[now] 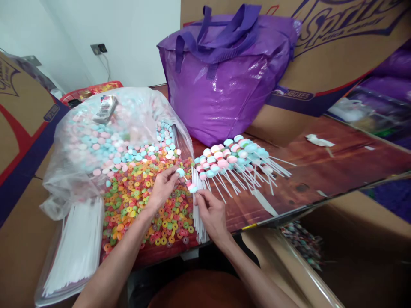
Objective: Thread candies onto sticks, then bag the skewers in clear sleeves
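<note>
Between the fingertips of my left hand (163, 186) is a pale blue marshmallow (180, 172), pinched at its edge. My right hand (212, 214) is closed around a candy stick whose pink and blue pieces (192, 188) show above the fingers. The bare white tip of that stick points toward the blue marshmallow; whether they touch I cannot tell. Loose ring gummies (135, 205) in red, orange, green and yellow spread under my left arm. White sticks (198, 218) lie beside my right hand. Finished candy skewers (224, 160) are piled beyond it, their sticks facing right.
A clear plastic bag (77, 141) of pastel marshmallows stands at the back left, with a small box (105, 109) on top. More white sticks (75, 244) fill the left front. A purple bag (221, 85) and cardboard boxes (340, 47) stand behind. The table edge (305, 209) runs along the right.
</note>
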